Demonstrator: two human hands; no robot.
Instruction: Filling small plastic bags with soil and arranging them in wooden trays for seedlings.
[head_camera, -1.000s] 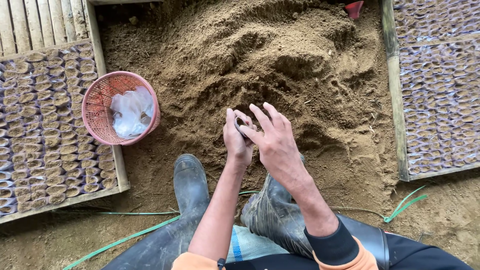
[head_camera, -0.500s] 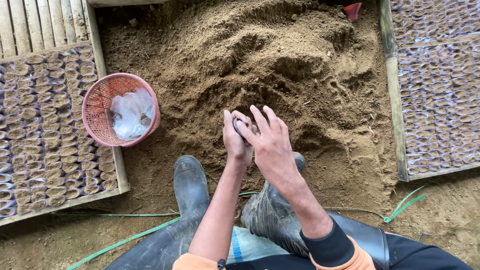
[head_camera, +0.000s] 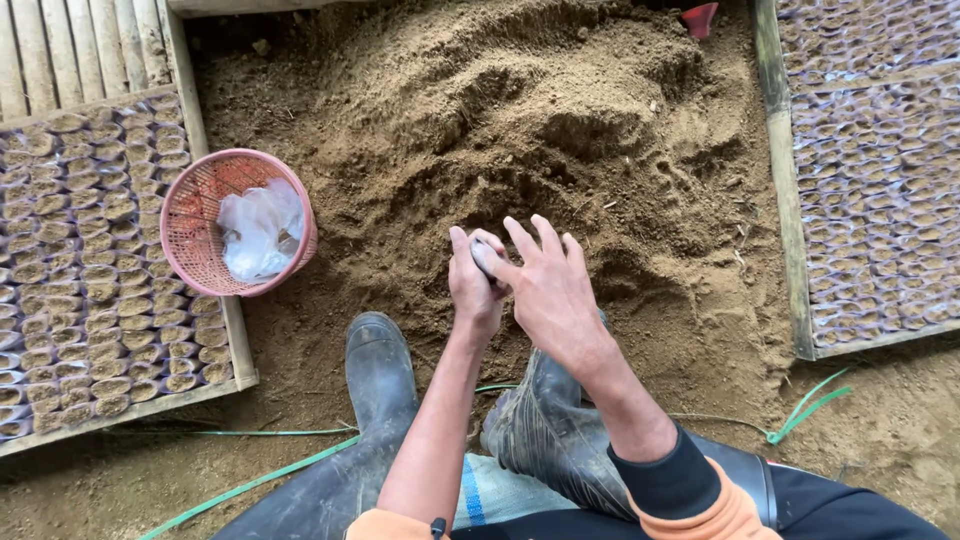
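My left hand (head_camera: 472, 288) and my right hand (head_camera: 548, 290) meet in the middle of the view, over the near edge of a big heap of brown soil (head_camera: 520, 110). Between their fingers is a small clear plastic bag (head_camera: 485, 256), mostly hidden by the fingers. Both hands pinch it, the left from the left side, the right with fingers spread over it. My two black rubber boots (head_camera: 380, 380) stand just below the hands.
A pink mesh basket (head_camera: 190, 215) holding clear plastic bags (head_camera: 258, 232) sits left of the hands. Wooden-framed beds packed with several small soil-filled bags lie at left (head_camera: 90, 290) and right (head_camera: 870, 170). Green straps (head_camera: 250, 487) lie on the ground. A red object (head_camera: 698, 18) is at the top.
Both hands stay together on the small bag and have drifted slightly; the right hand's fingers have shifted over it. Nothing else has moved.
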